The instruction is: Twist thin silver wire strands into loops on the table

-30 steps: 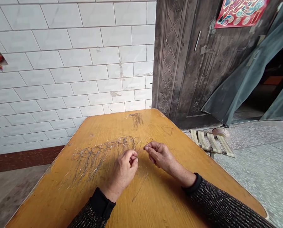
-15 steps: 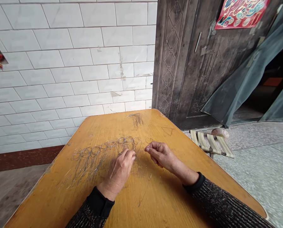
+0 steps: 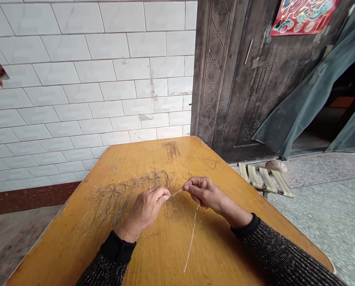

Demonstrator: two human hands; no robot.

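Note:
Between my two hands a thin wire (image 3: 176,193) is stretched over the middle of the table. My left hand (image 3: 149,204) pinches one end between thumb and forefinger. On the other side my right hand (image 3: 203,192) grips the wire at its fingertips, and a long pale tail hangs down below that hand toward me. A row of wire loops (image 3: 114,190) with loose ends lies on the table to the left, partly behind my left hand. Just beyond my right fingertips lies a small single loop (image 3: 187,175).
The wooden table (image 3: 153,254) reaches to a white tiled wall (image 3: 114,91). Near its far edge lies a bundle of thin wires (image 3: 172,149). A bent wire (image 3: 210,163) lies at the right. A strapped folding stool (image 3: 265,178) stands right of the table, by a dark door (image 3: 225,91).
My left hand has turned and now holds the wire taut toward my right hand. The wire's tail now hangs brighter and longer below my right hand.

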